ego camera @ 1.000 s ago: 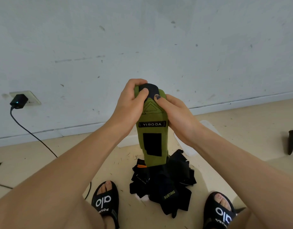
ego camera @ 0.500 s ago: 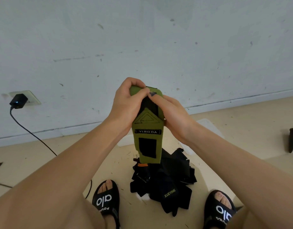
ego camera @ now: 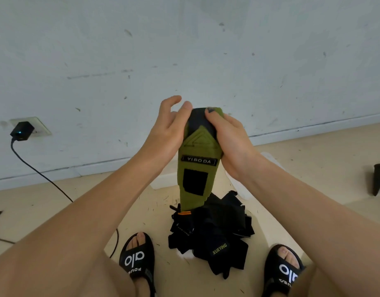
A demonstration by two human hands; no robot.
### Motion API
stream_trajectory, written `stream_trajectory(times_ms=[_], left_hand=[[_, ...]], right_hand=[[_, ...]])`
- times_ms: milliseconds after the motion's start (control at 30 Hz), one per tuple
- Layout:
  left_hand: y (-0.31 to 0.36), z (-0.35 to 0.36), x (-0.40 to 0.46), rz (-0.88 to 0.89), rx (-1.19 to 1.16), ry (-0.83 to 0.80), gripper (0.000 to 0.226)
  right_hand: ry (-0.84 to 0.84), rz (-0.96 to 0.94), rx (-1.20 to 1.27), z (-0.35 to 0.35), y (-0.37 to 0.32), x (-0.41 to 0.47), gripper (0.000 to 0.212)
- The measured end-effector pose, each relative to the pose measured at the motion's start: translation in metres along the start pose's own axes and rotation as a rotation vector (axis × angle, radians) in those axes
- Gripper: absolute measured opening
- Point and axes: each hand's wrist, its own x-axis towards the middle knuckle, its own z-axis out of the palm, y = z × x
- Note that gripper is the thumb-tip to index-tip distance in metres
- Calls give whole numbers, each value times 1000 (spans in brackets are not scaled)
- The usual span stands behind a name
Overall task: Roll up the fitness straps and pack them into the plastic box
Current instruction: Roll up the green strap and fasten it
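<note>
Black charger (ego camera: 22, 132) plugged into wall socket (ego camera: 40, 127), cable (ego camera: 43, 177) across floor (ego camera: 313, 159)

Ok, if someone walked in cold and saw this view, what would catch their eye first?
Probably the green strap held up in the middle of the view, its top end being rolled between the left hand and the right hand. Below it, a pile of black straps lies on the floor between two black sandals. At far left, a black charger is plugged into the wall.
</note>
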Motion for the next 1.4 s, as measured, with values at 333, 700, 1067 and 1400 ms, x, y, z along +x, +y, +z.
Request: stream_trajectory(times_ms=[333,700,1067,1400], left_hand=[[-11,-1,1,39,100,-79,38],[-14,6,1,-175,-74,-327,50],[-15,-2,8,-291,-100,-300,41],[-16,-2,13,-172,-143,-96,16]], right_hand=[[-109,81,60,-9,-10,-1,50],[69,-3,-62,-11,-3,0,27],[-10,5,-155,-22,-3,1,16],[-118,103,-219,-34,-13,-1,27]])
